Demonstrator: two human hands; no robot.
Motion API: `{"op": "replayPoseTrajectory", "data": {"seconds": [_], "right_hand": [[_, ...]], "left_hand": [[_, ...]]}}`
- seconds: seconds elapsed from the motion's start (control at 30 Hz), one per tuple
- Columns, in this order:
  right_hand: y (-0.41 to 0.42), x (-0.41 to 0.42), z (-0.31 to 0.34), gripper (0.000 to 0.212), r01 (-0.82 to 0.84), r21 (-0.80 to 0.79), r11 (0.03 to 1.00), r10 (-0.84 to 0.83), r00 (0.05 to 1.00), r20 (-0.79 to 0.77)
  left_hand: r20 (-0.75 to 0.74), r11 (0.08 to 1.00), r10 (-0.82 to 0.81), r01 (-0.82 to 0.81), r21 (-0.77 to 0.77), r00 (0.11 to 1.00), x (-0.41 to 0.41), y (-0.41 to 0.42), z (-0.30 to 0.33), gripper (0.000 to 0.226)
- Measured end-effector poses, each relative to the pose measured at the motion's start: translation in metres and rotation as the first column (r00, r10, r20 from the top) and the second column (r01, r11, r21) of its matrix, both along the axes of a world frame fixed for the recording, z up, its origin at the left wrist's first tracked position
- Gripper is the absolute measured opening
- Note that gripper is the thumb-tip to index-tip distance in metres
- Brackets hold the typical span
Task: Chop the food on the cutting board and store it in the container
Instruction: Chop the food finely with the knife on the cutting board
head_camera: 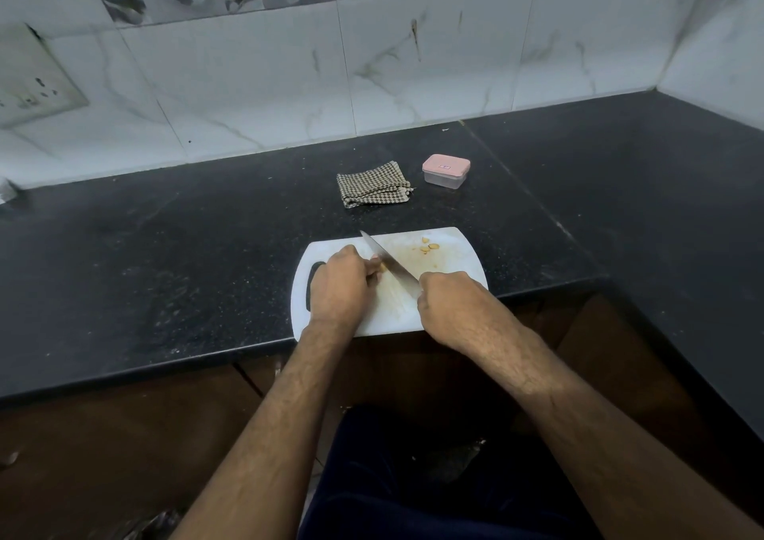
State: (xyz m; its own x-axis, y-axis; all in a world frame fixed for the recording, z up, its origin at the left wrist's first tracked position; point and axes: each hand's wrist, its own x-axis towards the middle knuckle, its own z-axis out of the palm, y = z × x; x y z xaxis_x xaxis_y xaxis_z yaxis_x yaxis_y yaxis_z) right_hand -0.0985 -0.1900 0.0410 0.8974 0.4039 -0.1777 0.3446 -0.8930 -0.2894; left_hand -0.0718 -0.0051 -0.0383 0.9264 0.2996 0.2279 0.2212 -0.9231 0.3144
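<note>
Bare forearms, no sleeves; left hand, right hand ungloved (dark navy trousers).

cloth left of container

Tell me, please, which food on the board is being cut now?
The piece under the left hand's fingertips, against the knife; the other bits lie loose near the far edge.

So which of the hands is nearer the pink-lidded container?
Right. The right hand lies almost directly below the container; the left hand sits further left.
</note>
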Motion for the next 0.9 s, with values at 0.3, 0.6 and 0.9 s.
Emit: {"op": "replayPoseTrajectory", "data": {"seconds": [0.3,0.6,0.9], "right_hand": [[0.001,0.000,0.004,0.026,-0.011,-0.026,1.000,0.011,1.000,0.016],[-0.001,0.006,-0.001,0.028,-0.029,-0.033,0.999,0.026,0.996,-0.084],[0.009,0.012,-0.007,0.029,-0.024,-0.064,0.998,0.020,0.998,-0.055]], "left_hand": [[-0.006,0.999,-0.041,0.041,0.014,0.999,-0.005,-0.002,0.006,0.033],[0.043,0.998,-0.058,0.059,-0.012,0.997,-0.002,0.000,0.000,0.032],[0.067,0.993,-0.028,0.035,-0.111,0.997,0.003,0.005,-0.004,0.029]]}}
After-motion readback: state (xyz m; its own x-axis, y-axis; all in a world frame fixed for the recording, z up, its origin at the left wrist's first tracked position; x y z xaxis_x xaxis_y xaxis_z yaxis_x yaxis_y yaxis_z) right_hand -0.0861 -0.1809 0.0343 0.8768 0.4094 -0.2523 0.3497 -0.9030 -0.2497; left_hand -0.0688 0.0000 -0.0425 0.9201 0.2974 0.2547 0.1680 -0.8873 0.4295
